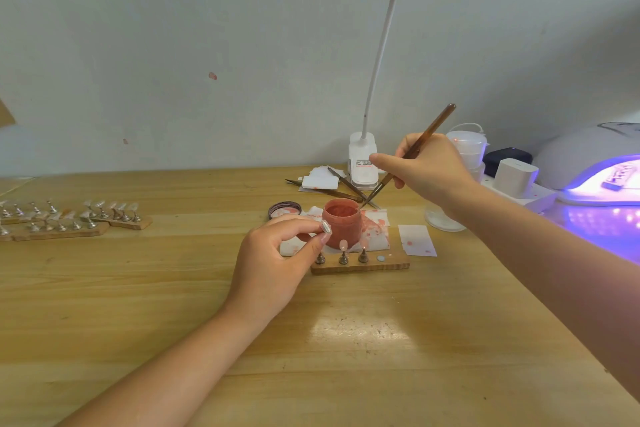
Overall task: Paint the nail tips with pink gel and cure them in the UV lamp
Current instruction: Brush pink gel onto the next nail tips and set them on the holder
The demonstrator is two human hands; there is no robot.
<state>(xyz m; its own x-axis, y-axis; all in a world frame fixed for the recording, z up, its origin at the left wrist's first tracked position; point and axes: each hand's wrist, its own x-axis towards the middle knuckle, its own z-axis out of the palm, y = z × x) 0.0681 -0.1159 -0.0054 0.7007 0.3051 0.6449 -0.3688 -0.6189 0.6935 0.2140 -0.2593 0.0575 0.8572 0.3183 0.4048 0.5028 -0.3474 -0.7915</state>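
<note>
Over gel jar [342, 222]: right grip [424, 166] dips brush [408, 159]; left grip [277, 253] pinches nail tip [326, 227].

Left hand [268, 265] low over bench, forearm in from bottom-left, thumb and fingers [313, 229] pinched. Right hand [424, 166] raised, forearm in from right, fingers curled in pen grip.

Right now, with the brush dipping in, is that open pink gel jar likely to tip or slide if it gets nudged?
Probably not easily: the pink gel jar looks squat and wide, so tipping seems unlikely. It sits on a stained tissue, which could let it slide. Neither hand steadies it; the right hand holds the brush, so a sideways drag at the rim may shift it.
</note>
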